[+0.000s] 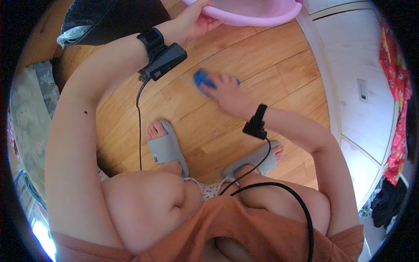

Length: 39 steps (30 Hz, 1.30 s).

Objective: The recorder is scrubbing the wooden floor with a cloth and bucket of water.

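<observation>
My left hand (201, 23) grips the rim of a pink plastic basin (252, 19) at the top of the view, which cuts off part of the basin. Lower and to the right, my right hand (227, 90) presses a blue cloth or sponge (202, 78) flat against the wood-plank floor (183, 101). Motion blurs that hand, and its palm and fingers cover much of the blue thing, so its exact kind is unclear.
White drawers (352, 65) line the right side, with red flowered fabric (396, 98) hanging beyond. A dark fabric item (111, 19) stands at upper left. My feet, in grey slides (163, 149), are on the floor. Cables (140, 131) run from both wrist devices.
</observation>
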Each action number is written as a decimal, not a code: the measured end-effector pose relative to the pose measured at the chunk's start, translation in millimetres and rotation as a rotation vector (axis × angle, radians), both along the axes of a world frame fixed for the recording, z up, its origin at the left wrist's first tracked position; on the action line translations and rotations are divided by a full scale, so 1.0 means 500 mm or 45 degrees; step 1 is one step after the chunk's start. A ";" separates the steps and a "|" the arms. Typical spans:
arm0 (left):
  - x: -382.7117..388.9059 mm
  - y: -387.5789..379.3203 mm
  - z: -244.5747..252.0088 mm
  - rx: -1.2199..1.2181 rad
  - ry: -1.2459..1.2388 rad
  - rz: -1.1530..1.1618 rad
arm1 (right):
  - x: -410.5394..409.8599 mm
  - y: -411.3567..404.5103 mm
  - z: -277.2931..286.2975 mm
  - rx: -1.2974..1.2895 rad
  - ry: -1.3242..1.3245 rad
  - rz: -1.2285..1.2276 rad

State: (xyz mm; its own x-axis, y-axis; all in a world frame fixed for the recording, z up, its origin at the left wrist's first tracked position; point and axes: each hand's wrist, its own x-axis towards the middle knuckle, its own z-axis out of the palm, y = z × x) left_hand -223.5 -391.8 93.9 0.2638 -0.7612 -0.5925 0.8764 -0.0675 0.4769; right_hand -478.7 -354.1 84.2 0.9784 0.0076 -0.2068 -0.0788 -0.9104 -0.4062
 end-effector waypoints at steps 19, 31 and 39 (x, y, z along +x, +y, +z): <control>-0.007 -0.013 0.041 0.117 0.078 -0.001 | -0.392 -0.231 -0.049 -0.428 0.105 -0.976; -0.001 -0.007 0.025 0.127 0.033 0.056 | -0.310 0.107 -0.031 0.128 0.021 -0.324; 0.020 0.005 0.022 0.110 0.010 -0.024 | -0.450 -0.117 -0.051 -0.050 -0.015 -1.031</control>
State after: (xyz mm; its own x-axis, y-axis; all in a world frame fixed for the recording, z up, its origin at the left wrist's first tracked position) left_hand -213.4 -389.4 105.0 0.2450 -0.7117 -0.6584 0.8783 -0.1246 0.4616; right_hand -703.8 -412.7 58.5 0.6795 -0.7107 -0.1820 -0.7152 -0.5865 -0.3801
